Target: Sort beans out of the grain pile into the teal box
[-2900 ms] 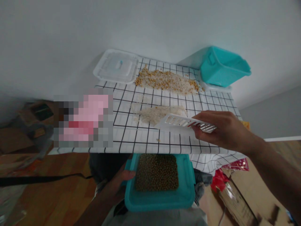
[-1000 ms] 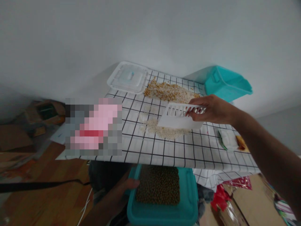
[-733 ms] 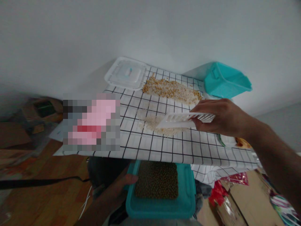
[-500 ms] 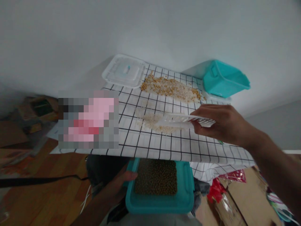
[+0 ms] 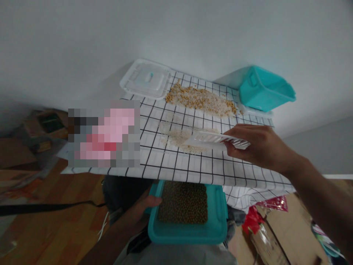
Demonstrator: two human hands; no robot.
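My right hand (image 5: 255,145) pinches the end of a white slotted plastic piece (image 5: 209,138). The piece is tilted on edge, its far end at a thin patch of pale grains (image 5: 178,136) that look like rice. My left hand (image 5: 146,206) grips the left side of a teal tub (image 5: 217,217), thumb over the rim; its other fingers are hidden. The tub sits below the table's near edge and holds small round greenish-brown beans (image 5: 184,206). Beyond the right hand lies a heap of yellow beans mixed with pale grains (image 5: 201,101).
A checked cloth (image 5: 154,163) covers the table against the wall. A clear lid (image 5: 146,79) lies at back left, and another teal tub (image 5: 264,92) stands at back right. A pixelated pink patch (image 5: 116,127) is at left. Cardboard (image 5: 295,228) is on the floor.
The view has shifted slightly, so the table and lap tub appear a little higher. My right hand and the slotted piece have come slightly nearer the table's front edge. Both grips are the same.
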